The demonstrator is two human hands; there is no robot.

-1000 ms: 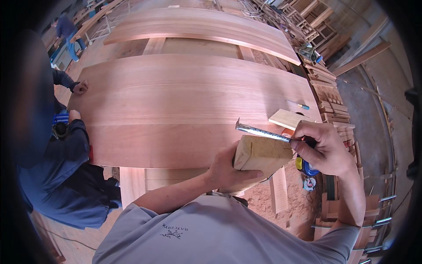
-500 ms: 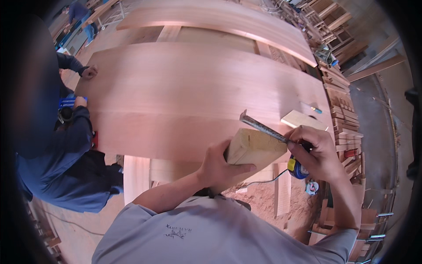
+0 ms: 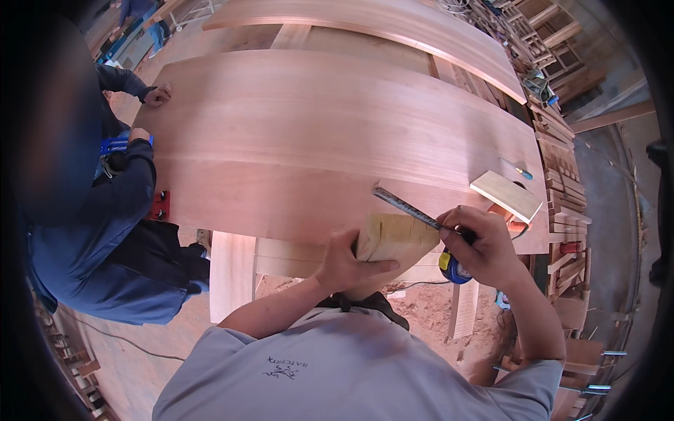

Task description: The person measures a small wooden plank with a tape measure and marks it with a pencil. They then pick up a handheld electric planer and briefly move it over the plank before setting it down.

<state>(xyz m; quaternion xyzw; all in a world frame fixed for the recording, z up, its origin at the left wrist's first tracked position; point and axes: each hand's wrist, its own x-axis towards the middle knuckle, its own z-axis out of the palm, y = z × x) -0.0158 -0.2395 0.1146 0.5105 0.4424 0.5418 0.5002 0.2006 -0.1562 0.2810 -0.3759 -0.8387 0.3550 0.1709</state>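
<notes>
My left hand (image 3: 349,265) is wrapped round the near left side of a thick pale wooden block (image 3: 397,237), its thumb lying along the near face. The block is held up in front of my body, and its lower end is hidden by my hand and arm. In my right hand (image 3: 479,242) is a blue and yellow tape measure (image 3: 454,269). My fingers pinch its drawn-out metal blade (image 3: 407,205), which runs over the block's far end, with the hook past the far left corner. I cannot tell whether the blade touches the wood.
A broad wooden panel (image 3: 302,140) spans the bench, with another panel (image 3: 365,28) beyond. A board (image 3: 507,195) rests over an orange tool, near a screwdriver (image 3: 521,170). A co-worker in dark blue (image 3: 105,224) stands at left, a hand on the panel. Stacked timber lies right.
The view has shifted a little, so the panels sit further right and higher. My right hand and the tape have come slightly closer to my left hand; both grips are kept.
</notes>
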